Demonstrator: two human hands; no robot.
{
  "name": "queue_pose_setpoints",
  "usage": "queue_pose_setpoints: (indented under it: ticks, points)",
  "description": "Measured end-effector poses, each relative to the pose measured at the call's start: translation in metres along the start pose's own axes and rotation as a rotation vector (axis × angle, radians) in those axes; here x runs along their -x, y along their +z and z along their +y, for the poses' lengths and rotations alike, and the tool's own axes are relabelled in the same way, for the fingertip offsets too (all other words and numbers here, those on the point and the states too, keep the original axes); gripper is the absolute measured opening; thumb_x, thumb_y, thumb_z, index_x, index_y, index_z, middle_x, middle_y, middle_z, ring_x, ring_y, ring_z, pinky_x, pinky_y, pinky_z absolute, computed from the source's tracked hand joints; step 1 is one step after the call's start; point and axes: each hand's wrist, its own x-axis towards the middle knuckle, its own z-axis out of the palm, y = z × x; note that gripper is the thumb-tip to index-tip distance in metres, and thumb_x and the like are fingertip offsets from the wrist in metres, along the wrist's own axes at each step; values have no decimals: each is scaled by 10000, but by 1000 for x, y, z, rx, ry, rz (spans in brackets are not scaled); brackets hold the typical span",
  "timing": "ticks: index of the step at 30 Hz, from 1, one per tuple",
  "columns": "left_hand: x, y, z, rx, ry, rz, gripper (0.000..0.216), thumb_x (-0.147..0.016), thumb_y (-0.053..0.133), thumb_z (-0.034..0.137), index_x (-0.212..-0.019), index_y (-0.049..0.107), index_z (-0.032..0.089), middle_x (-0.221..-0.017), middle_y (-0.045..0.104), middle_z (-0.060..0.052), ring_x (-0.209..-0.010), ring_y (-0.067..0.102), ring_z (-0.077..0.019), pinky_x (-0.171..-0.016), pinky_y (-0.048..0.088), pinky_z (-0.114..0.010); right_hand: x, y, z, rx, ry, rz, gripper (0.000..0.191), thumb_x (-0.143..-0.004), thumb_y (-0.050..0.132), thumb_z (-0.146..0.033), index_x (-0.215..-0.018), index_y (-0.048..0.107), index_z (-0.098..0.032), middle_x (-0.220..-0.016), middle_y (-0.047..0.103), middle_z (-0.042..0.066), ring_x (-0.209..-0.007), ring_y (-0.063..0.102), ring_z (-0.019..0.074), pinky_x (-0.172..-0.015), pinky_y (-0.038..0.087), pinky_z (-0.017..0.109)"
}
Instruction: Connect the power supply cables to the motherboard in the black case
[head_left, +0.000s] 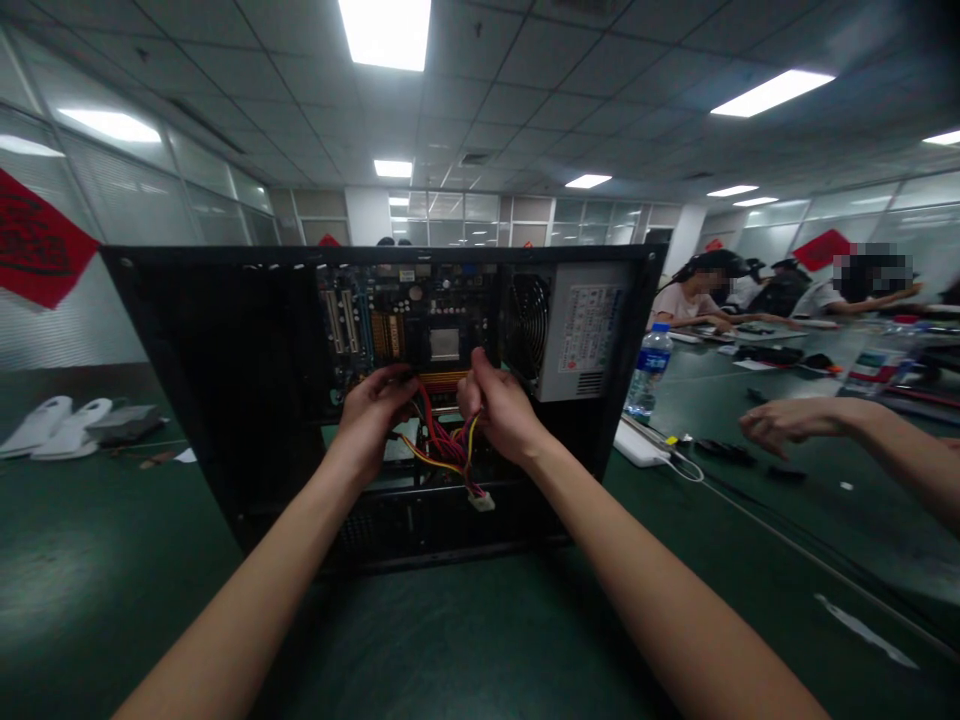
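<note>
The right hand [502, 405] is curled nearly closed, thumb up, against the red and yellow power cables [450, 445]; its fingertips are hidden, so I can't tell how firmly it grips them. Just beside it the left hand [371, 410] is half closed, its fingers bent in by the lower edge of the motherboard [439, 290], with wires running out from under it (whether it's pinching one, I can't tell from here). The cables hang between the two hands, inside the open black computer case [180, 340] standing on the green table [480, 640], and a white plug [481, 501] dangles from them below the hands. To the right of the board is the power supply [589, 330] with its round fan [529, 325]. Just outside the case's right edge stands a blue-capped water bottle [649, 375], and farther right a co-worker's hand [787, 420] reaches over the same table.
</note>
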Motion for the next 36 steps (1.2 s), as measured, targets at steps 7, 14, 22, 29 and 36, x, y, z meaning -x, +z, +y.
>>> queue_pose_setpoints:
  ticks: [7,14,22,29,36]
  points:
    - [0,-1,2,42,54,51,550,-540,888,336,-1023,695,155,-835,679,2,-584,519,-81,-505,339,-204,12,3,-37,400,-238,54,786,-878,480,-866,-440,461,-214,-442,356,-14,-451,319,88,-496,252,278]
    - [-1,-4,3,84,86,102,514,-598,831,314,-1055,651,162,-699,592,49,-481,408,-56,-454,227,-201,37,0,-96,669,-442,19,729,-890,643,-722,-441,373,-215,-478,318,-4,-496,299,99,-509,199,280]
    - [1,-1,6,133,63,95,496,-577,818,283,-1026,639,172,-635,523,82,-442,343,-45,-428,186,-198,26,-10,-81,1068,-409,-267,465,-905,739,-499,-564,630,-202,-584,560,25,-555,412,122,-582,223,308]
    - [2,-1,9,205,96,132,578,-524,864,253,-1047,637,157,-726,631,59,-463,427,-34,-434,313,-172,41,7,-79,1316,-150,-525,175,-901,651,-187,-757,749,-206,-698,680,44,-574,507,139,-575,248,314]
    - [2,-2,9,153,36,142,518,-606,872,249,-1056,630,163,-659,637,48,-491,557,-86,-476,466,-184,43,7,-82,1235,-178,-509,140,-832,609,-55,-789,658,-179,-820,690,54,-724,565,158,-633,330,292]
